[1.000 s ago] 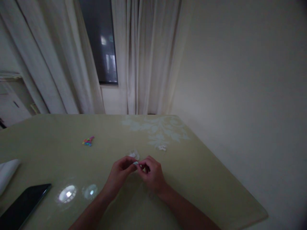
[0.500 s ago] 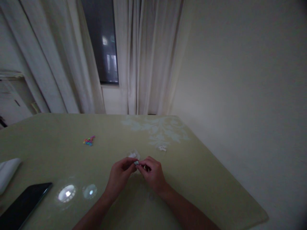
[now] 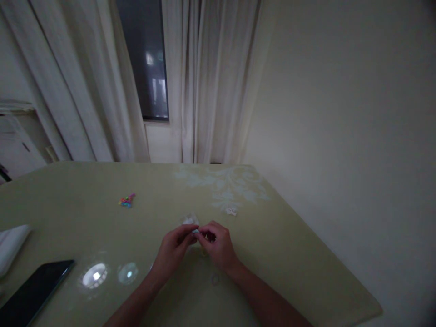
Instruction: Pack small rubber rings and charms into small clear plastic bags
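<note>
My left hand (image 3: 175,247) is closed in a pinch on a small pale bluish piece (image 3: 195,231), held just above the table. My right hand (image 3: 218,245) meets it from the other side, thumb and forefinger pressed together at the same piece. Fingertips cover most of it, so its kind cannot be made out. Just behind the hands lies a clear plastic packet (image 3: 190,219) with something white in it. Beyond my right hand sits a little pile of white bits (image 3: 231,211).
Several small bright-coloured pieces (image 3: 127,200) lie in a heap at the left. A dark tablet-like device (image 3: 37,290) and a white object (image 3: 12,245) rest near the left edge. The glossy green table (image 3: 289,268) borders a wall on the right; curtains (image 3: 218,81) hang behind.
Both hands have shifted very slightly to the right, still pinched together. Less of the small pale piece shows between the fingertips now. The things on the table lie where they were.
</note>
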Demonstrator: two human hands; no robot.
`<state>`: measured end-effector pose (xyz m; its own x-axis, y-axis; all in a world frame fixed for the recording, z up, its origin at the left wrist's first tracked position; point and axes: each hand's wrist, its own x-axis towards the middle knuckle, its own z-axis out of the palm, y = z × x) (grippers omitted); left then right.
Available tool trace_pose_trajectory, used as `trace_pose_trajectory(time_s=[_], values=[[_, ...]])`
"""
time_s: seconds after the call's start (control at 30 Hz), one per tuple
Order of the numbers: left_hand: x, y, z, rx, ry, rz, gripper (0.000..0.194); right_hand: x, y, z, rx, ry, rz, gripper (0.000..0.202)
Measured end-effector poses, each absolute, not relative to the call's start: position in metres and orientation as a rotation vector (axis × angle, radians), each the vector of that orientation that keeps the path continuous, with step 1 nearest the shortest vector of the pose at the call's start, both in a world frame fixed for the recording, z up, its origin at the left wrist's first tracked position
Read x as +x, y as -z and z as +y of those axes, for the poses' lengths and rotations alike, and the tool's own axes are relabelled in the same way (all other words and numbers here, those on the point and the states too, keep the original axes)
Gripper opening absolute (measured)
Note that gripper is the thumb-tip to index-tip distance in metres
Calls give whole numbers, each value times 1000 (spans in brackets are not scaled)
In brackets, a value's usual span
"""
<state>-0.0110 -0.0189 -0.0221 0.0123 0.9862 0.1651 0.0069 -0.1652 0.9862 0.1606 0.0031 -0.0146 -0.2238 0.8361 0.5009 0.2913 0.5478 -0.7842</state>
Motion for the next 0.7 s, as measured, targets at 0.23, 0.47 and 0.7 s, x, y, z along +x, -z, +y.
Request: trace_pose_trajectory(time_s=[0.23,0.47,0.7], values=[[-14,25,-18,1502,-1281,1175,32,161,17,5,-916,-767,-1774,10],[-23,24,-14,1540,-1239,1163,36,161,18,7,-947,-826,-1730,10],[-59,37,7,2025,-1226,1791,67,165,18,15,-1007,-796,-1694,12]])
